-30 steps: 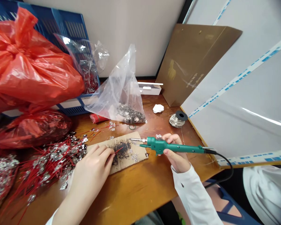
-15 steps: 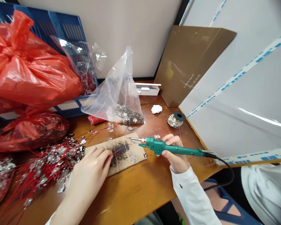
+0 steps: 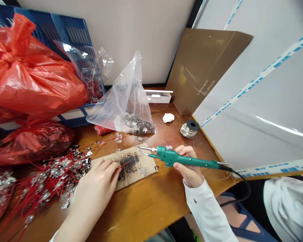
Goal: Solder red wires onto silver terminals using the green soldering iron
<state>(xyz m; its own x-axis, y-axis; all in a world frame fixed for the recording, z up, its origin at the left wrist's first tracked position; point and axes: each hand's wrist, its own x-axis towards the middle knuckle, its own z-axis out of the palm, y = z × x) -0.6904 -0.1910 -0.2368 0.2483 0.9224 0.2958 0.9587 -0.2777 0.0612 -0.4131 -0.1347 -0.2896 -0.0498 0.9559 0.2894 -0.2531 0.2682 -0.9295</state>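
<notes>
In my right hand (image 3: 189, 166) is a green soldering iron (image 3: 187, 159) with a solder feed tube beside its metal tip. The tip points left, over the back part of a scorched cardboard piece (image 3: 147, 156). My left hand (image 3: 101, 176) rests at the cardboard's left side, fingers pinched on a thin red wire (image 3: 125, 164) whose end sticks out to the right. Several small metal tabs (image 3: 142, 169) lie on the cardboard's right half. Left of my left hand spreads a heap of red wires with metal tabs (image 3: 55, 174).
Behind the cardboard stands a clear plastic bag (image 3: 131, 101) of small dark parts. A solder spool (image 3: 189, 129) and a white lump (image 3: 168, 117) sit at the back right. Red bags (image 3: 32, 77) and a blue crate (image 3: 73, 33) fill the left. Another person's white clothing (image 3: 288, 205) shows at right.
Hardly anything differs. The view has shifted very slightly; both hands keep their hold, and the iron's tip stays over the cardboard.
</notes>
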